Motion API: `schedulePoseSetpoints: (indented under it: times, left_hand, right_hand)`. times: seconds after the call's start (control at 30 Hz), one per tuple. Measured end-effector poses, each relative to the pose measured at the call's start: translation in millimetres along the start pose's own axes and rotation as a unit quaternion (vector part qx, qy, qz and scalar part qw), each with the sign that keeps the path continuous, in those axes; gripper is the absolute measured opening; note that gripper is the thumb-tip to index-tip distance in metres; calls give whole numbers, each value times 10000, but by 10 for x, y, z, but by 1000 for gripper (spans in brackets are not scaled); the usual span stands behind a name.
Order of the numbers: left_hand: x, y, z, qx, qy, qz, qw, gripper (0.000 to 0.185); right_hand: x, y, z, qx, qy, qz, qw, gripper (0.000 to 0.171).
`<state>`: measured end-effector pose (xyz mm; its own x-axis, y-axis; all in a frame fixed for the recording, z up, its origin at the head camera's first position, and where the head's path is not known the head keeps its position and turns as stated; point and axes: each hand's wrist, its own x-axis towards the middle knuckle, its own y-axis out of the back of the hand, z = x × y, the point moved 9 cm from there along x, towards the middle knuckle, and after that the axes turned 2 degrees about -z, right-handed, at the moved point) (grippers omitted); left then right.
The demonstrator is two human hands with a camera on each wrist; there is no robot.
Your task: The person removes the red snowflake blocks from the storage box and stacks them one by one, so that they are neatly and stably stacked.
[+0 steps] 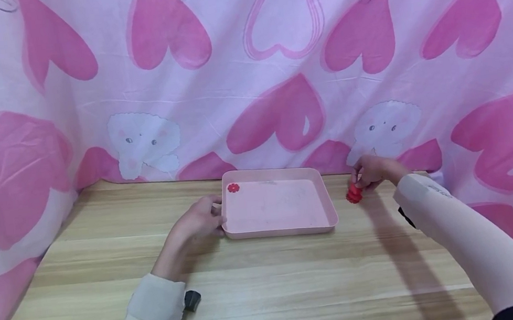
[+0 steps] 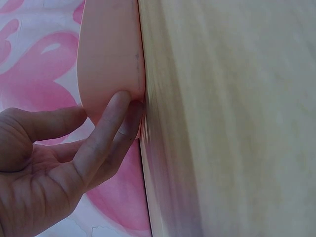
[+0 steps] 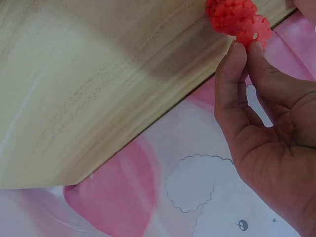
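Near the desk's point(image 1: 271, 285) far edge, at its middle, sits a pink tray point(image 1: 278, 228). Left hand point(image 1: 199, 222) with straight fingers point(image 2: 111, 123) pressed against the tray's left wall, likely steadying it against sliding. Right hand point(image 1: 372, 170) further right along the far edge, pinching one red flower disc point(image 3: 254, 32) between thumb and fingertips, just off a small red stack point(image 3: 229, 12) resting on the wood; pinch grip probably chosen to peel off a single piece. Another red disc point(image 1: 233, 187) lying flat in the tray's far-left corner. Behind and on both sides, heart-print cloth point(image 1: 275, 73). Between stack and tray, only bare wood and the tray's low right wall.
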<state>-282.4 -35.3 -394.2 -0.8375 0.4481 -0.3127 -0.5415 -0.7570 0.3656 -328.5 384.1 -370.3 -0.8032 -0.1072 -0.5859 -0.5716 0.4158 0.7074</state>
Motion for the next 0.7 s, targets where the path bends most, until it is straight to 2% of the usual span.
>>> schedulePoseSetpoints:
  times: [0.43, 0.7]
  left_hand:
    - [-17, 7, 2, -32, 30, -3, 10000, 57]
    - [-33, 4, 10, -64, 29, 18, 10000, 57]
  right_hand:
    - [29, -87, 19, -6, 73, -2, 10000, 11]
    - [38, -43, 53, 195, -39, 140, 9997, 4]
